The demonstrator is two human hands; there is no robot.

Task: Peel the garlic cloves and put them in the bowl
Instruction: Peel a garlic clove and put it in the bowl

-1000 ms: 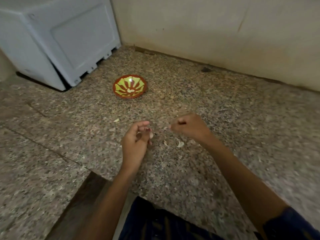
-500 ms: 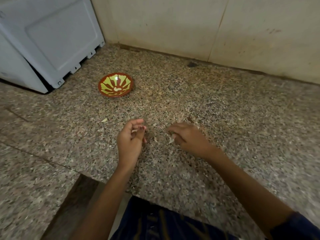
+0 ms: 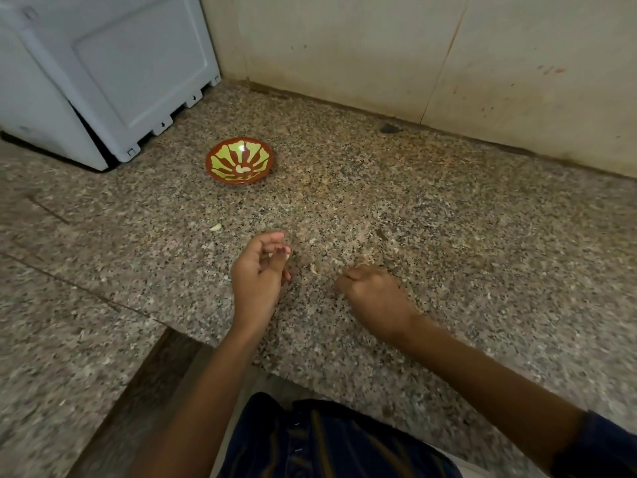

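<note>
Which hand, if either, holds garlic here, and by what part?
The left hand pinches a small pale garlic clove at its fingertips; which end cannot be told. The right hand is fisted knuckles-up, so any contents are hidden.

This looks like a home kitchen. A speckled granite counter (image 3: 431,215) runs along a stained, tiled wall (image 3: 379,50), with a white appliance (image 3: 103,70) standing at the back left. A small painted bowl (image 3: 240,161) and scraps of garlic skin (image 3: 216,227) sit on the stone.
</note>
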